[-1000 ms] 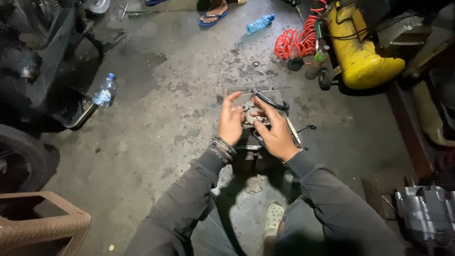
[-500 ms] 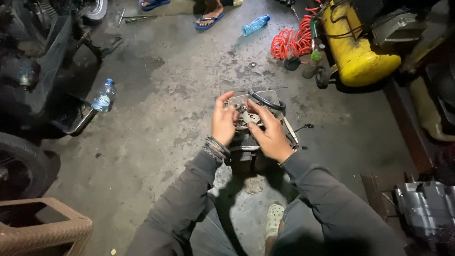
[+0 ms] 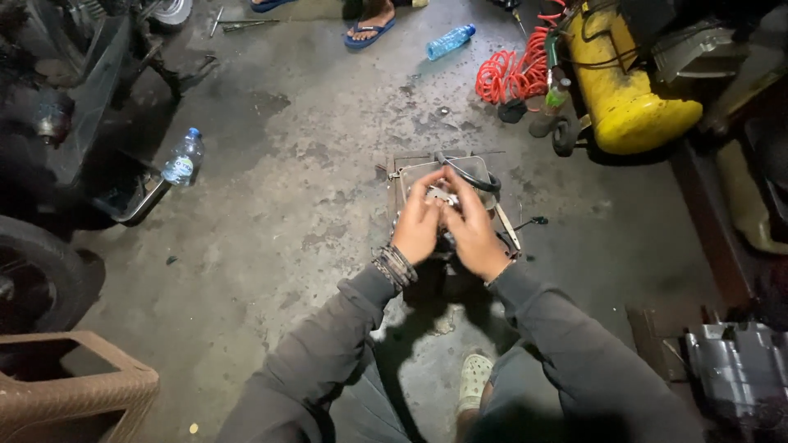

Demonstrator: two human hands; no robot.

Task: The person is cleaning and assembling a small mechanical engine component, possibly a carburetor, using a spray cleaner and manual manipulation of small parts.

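Grip: the left hand point(image 3: 420, 226) and the right hand point(image 3: 474, 234) are pressed close together, fingers curled around a small metal part point(image 3: 441, 197) held between them; how the fingertips meet on it cannot be told, as motion blur and the backs of the hands hide the contact. The part sits just above a dark mechanical assembly point(image 3: 447, 184) that rests on the concrete floor point(image 3: 312, 189) directly in front of the person; a black hose loop point(image 3: 469, 174) lies across the top of the assembly; a thin light rod point(image 3: 507, 226) lies at its right edge. The left wrist carries a stack of bracelets point(image 3: 396, 267); both sleeves are dark grey. Surface: grey concrete, stained with dark patches and dust, dimly lit. Room: a motorcycle tyre point(image 3: 37, 279) and dark bodywork stand at the left; a brown woven-pattern plastic stool point(image 3: 74, 394) occupies the lower left corner; a yellow compressor tank point(image 3: 628, 90) stands at the upper right, with a coiled red-orange air hose point(image 3: 509, 74) beside it; a grey ribbed engine casing point(image 3: 739, 373) sits at the lower right. Packages: a clear plastic bottle with a blue cap point(image 3: 182, 157) stands upright near the bodywork, well apart from the hands; a blue-tinted plastic bottle point(image 3: 450, 41) lies on its side at the top centre; another person's foot in a blue sandal point(image 3: 371, 25) is near it.
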